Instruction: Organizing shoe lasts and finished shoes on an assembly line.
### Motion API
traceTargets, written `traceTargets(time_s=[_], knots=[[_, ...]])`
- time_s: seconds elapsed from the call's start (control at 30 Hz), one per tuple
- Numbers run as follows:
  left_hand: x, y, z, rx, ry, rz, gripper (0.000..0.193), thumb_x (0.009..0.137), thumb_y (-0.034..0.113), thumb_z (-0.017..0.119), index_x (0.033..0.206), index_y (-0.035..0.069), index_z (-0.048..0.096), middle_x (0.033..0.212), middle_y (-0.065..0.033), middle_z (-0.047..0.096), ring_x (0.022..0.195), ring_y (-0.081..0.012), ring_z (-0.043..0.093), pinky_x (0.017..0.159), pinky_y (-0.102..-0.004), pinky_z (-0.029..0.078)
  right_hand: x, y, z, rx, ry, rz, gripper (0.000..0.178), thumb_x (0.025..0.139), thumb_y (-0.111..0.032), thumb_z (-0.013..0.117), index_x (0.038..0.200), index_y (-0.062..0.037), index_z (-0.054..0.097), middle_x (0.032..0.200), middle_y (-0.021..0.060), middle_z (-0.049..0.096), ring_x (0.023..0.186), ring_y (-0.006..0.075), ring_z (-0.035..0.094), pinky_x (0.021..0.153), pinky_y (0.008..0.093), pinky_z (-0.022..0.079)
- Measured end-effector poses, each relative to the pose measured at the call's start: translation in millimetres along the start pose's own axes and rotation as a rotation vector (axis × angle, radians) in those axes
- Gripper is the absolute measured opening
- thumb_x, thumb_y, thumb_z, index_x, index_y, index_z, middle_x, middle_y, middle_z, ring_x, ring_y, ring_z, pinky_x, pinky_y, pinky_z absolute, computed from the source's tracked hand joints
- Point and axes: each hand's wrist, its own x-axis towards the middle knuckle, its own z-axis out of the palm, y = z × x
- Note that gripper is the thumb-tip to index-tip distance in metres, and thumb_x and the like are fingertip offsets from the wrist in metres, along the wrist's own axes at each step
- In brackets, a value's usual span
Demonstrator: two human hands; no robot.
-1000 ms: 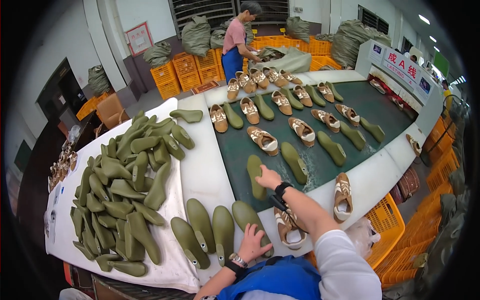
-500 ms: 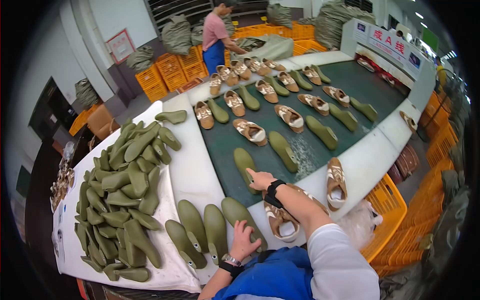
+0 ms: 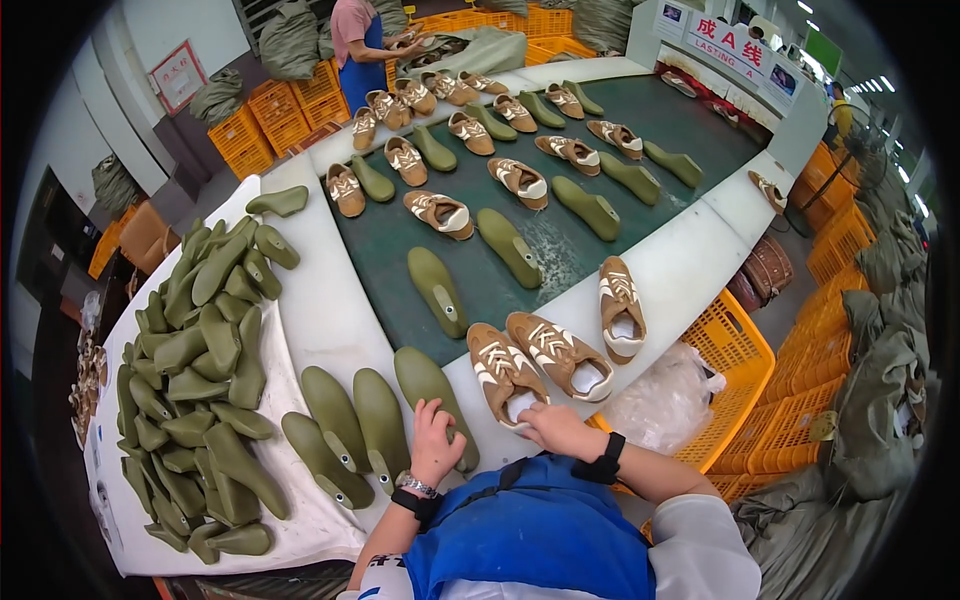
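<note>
Near the front edge, my left hand (image 3: 436, 442) curls its fingers over the heel half of an olive-green shoe last (image 3: 424, 378). To its right, the fingers of my right hand (image 3: 562, 430) close on the heel of a brown sneaker (image 3: 500, 368) with white stripes and laces. Two similar brown sneakers stand beside that one, the nearer (image 3: 560, 352) almost touching it and the other (image 3: 622, 305) farther right. Several more lasts (image 3: 380, 425) lie left of my left hand. A single last (image 3: 436, 290) rests on the near-left part of the green belt (image 3: 380, 262).
A big heap of green lasts (image 3: 200, 370) covers the white table at left. Sneakers and lasts stand in rows across the belt. An orange crate (image 3: 745, 385) with clear plastic bags is at right. A co-worker (image 3: 362, 60) in a blue apron stands beyond the far-left edge.
My right hand has left the last on the belt and come back to the brown sneaker's heel. My left hand stays on its last. The whole view has shifted.
</note>
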Motion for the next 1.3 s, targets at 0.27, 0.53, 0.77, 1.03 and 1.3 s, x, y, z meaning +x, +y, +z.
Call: traceTargets(time_s=[0.27, 0.53, 0.77, 1.03, 1.3], knots=[[3.2, -1.0, -1.3, -0.024, 0.041, -0.024, 0.021, 0.064, 0.008, 0.061, 0.083, 0.002, 0.053, 0.118, -0.0216, 0.048, 0.119, -0.0455, 0.036, 0.1, -0.0479, 0.033, 70.7, -19.1, -81.3, 1.562, 0.078, 0.282, 0.016, 0.091, -0.022, 0.05, 0.094, -0.0071, 0.056, 0.077, 0.0017, 0.059, 0.052, 0.0067, 0.053, 0.046, 0.0191, 0.042], [-1.2, -11.1, -1.5, -0.047, 0.108, 0.001, 0.019, 0.063, 0.01, 0.062, 0.079, 0.004, 0.054, 0.114, -0.0211, 0.051, 0.114, -0.0448, 0.042, 0.099, -0.048, 0.036, 206.0, -10.7, -70.9, 1.894, 0.005, 0.263, 0.022, 0.091, -0.03, 0.047, 0.092, -0.0108, 0.058, 0.067, -0.0025, 0.054, 0.045, 0.0058, 0.039, 0.041, 0.0195, 0.031], [-5.9, -8.9, -2.1, -0.064, 0.098, -0.017, 0.019, 0.064, 0.012, 0.062, 0.08, 0.005, 0.055, 0.113, -0.0203, 0.051, 0.112, -0.0453, 0.043, 0.099, -0.0491, 0.035, 342.3, -24.2, -15.8, 0.112, 0.081, -0.086, 0.021, 0.081, -0.021, 0.056, 0.093, -0.006, 0.062, 0.091, 0.0178, 0.064, 0.091, 0.0353, 0.06, 0.082, 0.0425, 0.047], [0.8, -5.2, -3.3, -0.125, 0.08, -0.012, 0.02, 0.063, 0.009, 0.063, 0.08, 0.004, 0.054, 0.112, -0.021, 0.051, 0.111, -0.0428, 0.044, 0.1, -0.049, 0.034, 387.0, 24.5, 29.2, 0.272, 0.187, -0.069, 0.057, 0.074, -0.002, 0.055, 0.128, -0.012, 0.045, 0.123, 0.0201, 0.048, 0.109, 0.0342, 0.051, 0.092, 0.0369, 0.044], [5.0, -14.1, -2.7, -0.081, 0.108, -0.03, 0.018, 0.061, 0.007, 0.061, 0.078, 0.003, 0.054, 0.114, -0.0205, 0.05, 0.114, -0.0442, 0.042, 0.1, -0.049, 0.033, 179.4, 55.9, -80.7, 0.19, -0.215, -0.164, 0.022, 0.076, -0.02, 0.06, 0.092, -0.006, 0.065, 0.08, 0.0124, 0.066, 0.074, 0.03, 0.063, 0.068, 0.0363, 0.049]])
